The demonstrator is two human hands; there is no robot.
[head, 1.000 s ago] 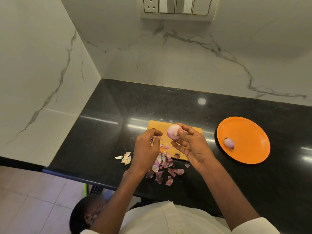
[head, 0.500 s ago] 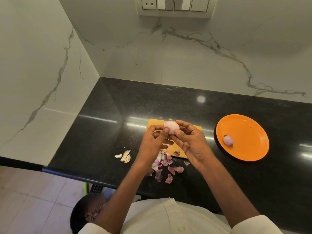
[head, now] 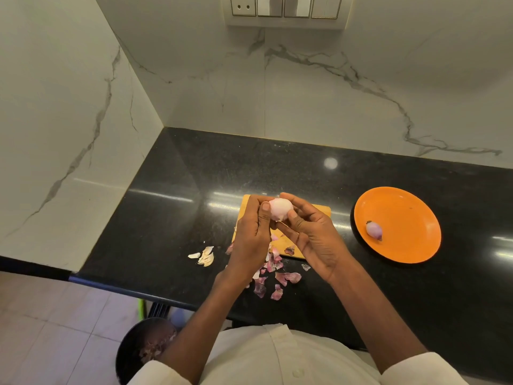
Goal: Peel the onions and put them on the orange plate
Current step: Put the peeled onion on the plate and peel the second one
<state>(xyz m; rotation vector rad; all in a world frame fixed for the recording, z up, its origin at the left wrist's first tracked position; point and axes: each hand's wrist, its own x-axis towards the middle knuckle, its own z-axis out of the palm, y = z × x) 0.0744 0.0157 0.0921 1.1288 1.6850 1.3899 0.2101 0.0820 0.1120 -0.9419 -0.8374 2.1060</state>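
Both hands hold one onion (head: 280, 208) up over the wooden board (head: 319, 211), near the middle of the counter. The left hand (head: 251, 234) curls its fingers round the onion's side at 9 o'clock, thumb pressing on it. The right hand (head: 311, 234) pinches it from 3 o'clock. The onion looks small, light, hard and smooth, so it may slip; holding its round sides seems best. Another onion (head: 374, 229) lies on the orange plate (head: 410, 212) at 3 o'clock. Thin peels (head: 274, 273) lie at 6 o'clock.
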